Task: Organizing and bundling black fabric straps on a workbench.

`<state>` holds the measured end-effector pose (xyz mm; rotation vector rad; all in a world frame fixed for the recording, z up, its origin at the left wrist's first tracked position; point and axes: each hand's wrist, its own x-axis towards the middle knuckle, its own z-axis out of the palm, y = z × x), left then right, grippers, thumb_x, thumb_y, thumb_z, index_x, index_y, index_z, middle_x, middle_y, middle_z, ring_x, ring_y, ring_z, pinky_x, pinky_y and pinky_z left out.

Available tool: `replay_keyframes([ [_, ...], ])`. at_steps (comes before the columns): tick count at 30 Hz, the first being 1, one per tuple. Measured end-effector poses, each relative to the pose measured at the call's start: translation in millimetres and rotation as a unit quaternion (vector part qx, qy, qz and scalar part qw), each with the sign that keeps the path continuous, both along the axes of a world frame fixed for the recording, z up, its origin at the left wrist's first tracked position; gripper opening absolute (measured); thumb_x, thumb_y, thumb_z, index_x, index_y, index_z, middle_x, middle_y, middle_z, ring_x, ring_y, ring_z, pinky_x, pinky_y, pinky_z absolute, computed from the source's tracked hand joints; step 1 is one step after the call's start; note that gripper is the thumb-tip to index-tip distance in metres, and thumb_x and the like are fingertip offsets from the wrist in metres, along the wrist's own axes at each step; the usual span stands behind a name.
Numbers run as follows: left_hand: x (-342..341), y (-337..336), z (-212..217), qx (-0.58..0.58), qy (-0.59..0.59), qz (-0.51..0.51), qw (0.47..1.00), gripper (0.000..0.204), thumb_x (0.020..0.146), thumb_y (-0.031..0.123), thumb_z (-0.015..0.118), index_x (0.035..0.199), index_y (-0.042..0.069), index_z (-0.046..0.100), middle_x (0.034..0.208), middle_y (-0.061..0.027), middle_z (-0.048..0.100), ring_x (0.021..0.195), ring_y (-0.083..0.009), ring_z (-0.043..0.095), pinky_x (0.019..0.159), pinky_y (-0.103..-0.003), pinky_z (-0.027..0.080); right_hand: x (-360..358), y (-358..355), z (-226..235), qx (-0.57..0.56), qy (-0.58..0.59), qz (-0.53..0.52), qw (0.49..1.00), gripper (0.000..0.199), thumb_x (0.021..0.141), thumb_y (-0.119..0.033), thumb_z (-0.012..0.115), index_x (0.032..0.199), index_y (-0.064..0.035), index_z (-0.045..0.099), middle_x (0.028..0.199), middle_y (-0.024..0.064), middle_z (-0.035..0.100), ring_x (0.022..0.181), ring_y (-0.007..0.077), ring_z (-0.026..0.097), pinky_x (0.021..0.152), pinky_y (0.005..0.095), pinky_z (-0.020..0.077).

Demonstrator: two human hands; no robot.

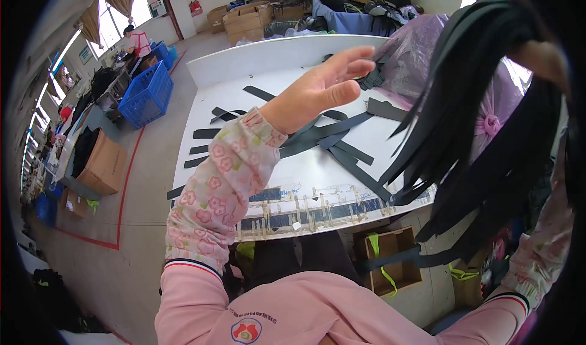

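Observation:
My right hand (543,63) is raised at the upper right and closed on a thick bundle of black fabric strips (482,82). The bundle folds over at the hand, and its long ends fan downward past the table's right edge. Over the middle of the white table (274,79), my left hand (320,94) is held up with fingers stretched and nothing in it. Beneath and beyond it, loose dark strips (348,125) lie crossed on the tabletop, and several shorter ones stick out along its left side. Worn tape covers the near edge.
A pinkish translucent plastic bag (418,43) stands at the table's right back. Below the near edge sits an open box (400,256) with yellow-green ribbon. A blue crate (146,94) and a cardboard box (104,165) stand left; a person (139,44) works farther back.

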<state>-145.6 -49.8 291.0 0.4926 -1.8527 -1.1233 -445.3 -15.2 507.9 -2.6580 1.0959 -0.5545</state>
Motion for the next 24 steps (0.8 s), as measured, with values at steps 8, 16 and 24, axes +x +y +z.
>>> replay_keyframes([
  [8,-61,110,15,-0.048,-0.005,-0.081,0.996,0.128,0.068,0.014,0.091,0.155,0.009,-0.001,0.136,-0.0146,0.041,0.127,-0.0225,0.043,0.107,-0.035,0.034,40,67,-131,0.067,-0.002,0.157,0.985,0.052,0.068,-0.017,0.077,0.108,0.0048,0.052,0.088,0.0222,0.067,0.086,0.0385,0.067,0.075,0.0408,0.0524],
  [16,-57,178,20,0.098,-0.064,-0.025,0.993,0.107,0.071,-0.006,0.069,0.156,0.011,0.006,0.142,-0.0143,0.041,0.116,-0.0176,0.055,0.096,-0.030,0.045,27,106,-168,0.171,-0.100,0.197,0.960,0.060,0.073,-0.017,0.073,0.121,0.0040,0.045,0.095,0.0244,0.066,0.091,0.0393,0.066,0.081,0.0411,0.0522],
  [24,-55,205,59,0.052,-0.187,0.128,0.973,0.085,0.069,-0.005,0.064,0.146,0.011,0.031,0.098,-0.0036,0.059,0.089,-0.0084,0.056,0.080,-0.022,0.045,36,118,-271,0.175,-0.327,0.211,0.904,0.088,0.072,-0.015,0.079,0.143,-0.0052,0.029,0.121,0.0195,0.056,0.109,0.0311,0.059,0.094,0.0378,0.0461],
])
